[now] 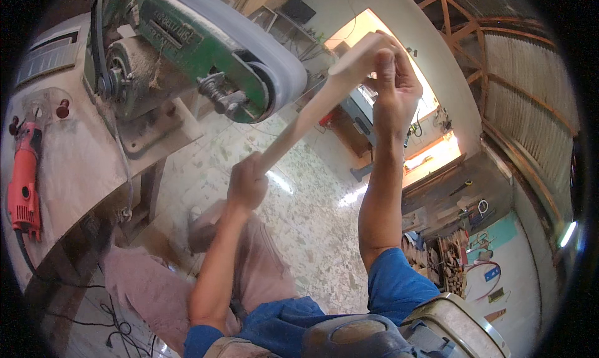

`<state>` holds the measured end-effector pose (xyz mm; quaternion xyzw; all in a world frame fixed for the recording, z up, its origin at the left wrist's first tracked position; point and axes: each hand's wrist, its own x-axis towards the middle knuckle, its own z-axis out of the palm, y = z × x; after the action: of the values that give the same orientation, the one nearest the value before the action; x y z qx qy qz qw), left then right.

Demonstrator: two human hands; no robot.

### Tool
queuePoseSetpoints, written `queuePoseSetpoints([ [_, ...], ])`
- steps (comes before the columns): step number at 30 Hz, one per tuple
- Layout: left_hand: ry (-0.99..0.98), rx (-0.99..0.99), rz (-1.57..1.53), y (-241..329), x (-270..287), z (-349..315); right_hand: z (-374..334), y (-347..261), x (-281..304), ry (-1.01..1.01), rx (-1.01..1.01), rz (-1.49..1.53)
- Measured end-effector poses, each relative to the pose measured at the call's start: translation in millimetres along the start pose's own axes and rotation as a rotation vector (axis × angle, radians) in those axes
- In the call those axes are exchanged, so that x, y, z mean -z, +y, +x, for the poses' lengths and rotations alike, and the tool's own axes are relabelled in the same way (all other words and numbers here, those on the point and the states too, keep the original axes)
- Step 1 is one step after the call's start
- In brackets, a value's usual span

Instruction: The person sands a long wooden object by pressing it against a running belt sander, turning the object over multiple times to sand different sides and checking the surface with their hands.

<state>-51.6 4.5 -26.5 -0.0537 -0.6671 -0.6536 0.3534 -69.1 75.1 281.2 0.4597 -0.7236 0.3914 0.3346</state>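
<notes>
A long piece of pale wood (pixel 302 128), with a narrow shaft and a wider, rounded far end, slants up from left to right before me. My left hand (pixel 247 182) is wrapped round the lower end of its shaft. At the upper, wider end, my right hand (pixel 398 83) grips it with the thumb up and the fingers bent behind. Just left of the wood stands a green belt sander (pixel 187 43) with a grey belt (pixel 284 74). The wood is a little away from the belt's rounded end. Slight blur softens the wood's edges.
A red power tool (pixel 26 177) with a black cord lies on the dusty workbench (pixel 81 189) at left. Loose cables (pixel 115 320) trail over the tiled floor (pixel 318 233) below. Stacked wood pieces (pixel 449 258) and hanging tools line the right wall.
</notes>
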Motion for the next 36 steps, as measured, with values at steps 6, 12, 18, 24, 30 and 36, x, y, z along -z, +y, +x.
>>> queuePoseSetpoints([
  [6, 0.333, 0.018, 0.272, 45.6, 8.1, -1.7, 6.7, 5.2, 11.5, -0.075, -0.014, 0.475],
  [12, 0.384, 0.008, 0.254, 38.7, 9.8, -4.3, 1.8, 0.6, 1.0, -0.082, -0.057, 0.504],
  [18, 0.380, -0.011, 0.208, 25.2, 1.7, -8.1, 1.1, 0.1, -3.9, -0.086, -0.021, 0.424],
  [24, 0.393, -0.048, 0.224, 18.0, -3.3, -13.5, -5.2, 0.9, -8.8, -0.075, 0.042, 0.220],
  [30, 0.386, -0.071, 0.173, 17.1, -1.8, -10.1, -3.5, -4.7, -12.4, -0.037, 0.025, 0.195],
  [36, 0.318, -0.009, 0.131, 28.9, 5.7, -3.8, 7.0, -6.4, -13.2, 0.026, 0.081, 0.158],
])
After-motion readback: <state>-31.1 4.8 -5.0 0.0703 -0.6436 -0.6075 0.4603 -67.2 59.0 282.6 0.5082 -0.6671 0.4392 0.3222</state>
